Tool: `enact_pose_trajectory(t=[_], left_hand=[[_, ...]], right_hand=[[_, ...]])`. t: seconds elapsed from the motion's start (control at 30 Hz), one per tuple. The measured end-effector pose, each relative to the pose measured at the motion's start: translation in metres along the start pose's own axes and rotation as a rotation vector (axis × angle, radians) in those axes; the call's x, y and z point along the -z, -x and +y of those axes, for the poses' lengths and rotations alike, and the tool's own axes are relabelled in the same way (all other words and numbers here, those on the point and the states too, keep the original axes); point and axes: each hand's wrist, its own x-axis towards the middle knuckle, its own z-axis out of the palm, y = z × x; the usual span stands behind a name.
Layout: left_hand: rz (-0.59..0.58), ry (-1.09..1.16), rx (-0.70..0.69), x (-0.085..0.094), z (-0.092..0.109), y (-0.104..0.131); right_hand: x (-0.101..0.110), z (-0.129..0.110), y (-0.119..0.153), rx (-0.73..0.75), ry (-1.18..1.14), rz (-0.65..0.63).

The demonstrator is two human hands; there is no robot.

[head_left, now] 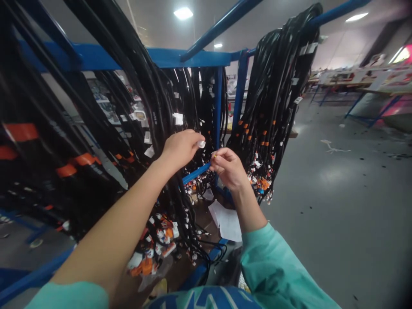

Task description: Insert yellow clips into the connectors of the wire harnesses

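My left hand (180, 148) is closed, with a small white piece (201, 144) showing at its thumb tip; I cannot tell if it is a connector or a tag. Just to the right, my right hand (229, 168) pinches something tiny with a yellow spot (215, 156) between thumb and forefinger. The two hands are apart. Behind and below my left hand hang black cable harnesses (157, 116) from a blue rack, and part of them is hidden by my forearm. A white tag (178, 119) sticks out from the cables above that hand.
A blue rack frame (189, 58) runs overhead. More black harnesses (273, 77) with orange tape hang at the right. Orange and white connectors (161, 240) cluster low down. Paper sheets (230, 223) lie on the lower shelf. Grey floor (328, 206) and tables (370, 88) extend rightward.
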Motion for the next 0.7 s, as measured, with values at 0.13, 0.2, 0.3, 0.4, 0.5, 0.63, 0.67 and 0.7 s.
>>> enact_pose_trajectory(t=[0.13, 0.2, 0.3, 0.4, 0.5, 0.63, 0.67, 0.7], left_hand=[[0.025, 0.092, -0.028, 0.0, -0.005, 0.0], [0.032, 0.142, -0.029, 0.001, -0.006, 0.0], [0.045, 0.206, -0.033, 0.003, -0.008, 0.002], [0.06, 0.263, -0.043, 0.005, -0.008, 0.004], [0.073, 0.302, -0.035, 0.006, -0.009, 0.006], [0.074, 0.311, -0.035, 0.006, -0.009, 0.007], [0.073, 0.316, -0.036, 0.006, -0.009, 0.007], [0.074, 0.32, -0.035, 0.006, -0.009, 0.008]], right_hand=[[-0.007, -0.008, -0.019, 0.148, 0.164, 0.019], [-0.012, -0.01, -0.026, 0.216, 0.222, 0.032], [-0.017, -0.012, -0.031, 0.249, 0.257, 0.057], [-0.019, -0.011, -0.033, 0.229, 0.264, 0.048], [-0.018, -0.01, -0.032, 0.187, 0.257, 0.012], [-0.02, -0.012, -0.029, 0.166, 0.277, 0.012], [-0.022, -0.012, -0.027, 0.179, 0.292, 0.027], [-0.024, -0.012, -0.026, 0.196, 0.312, 0.048]])
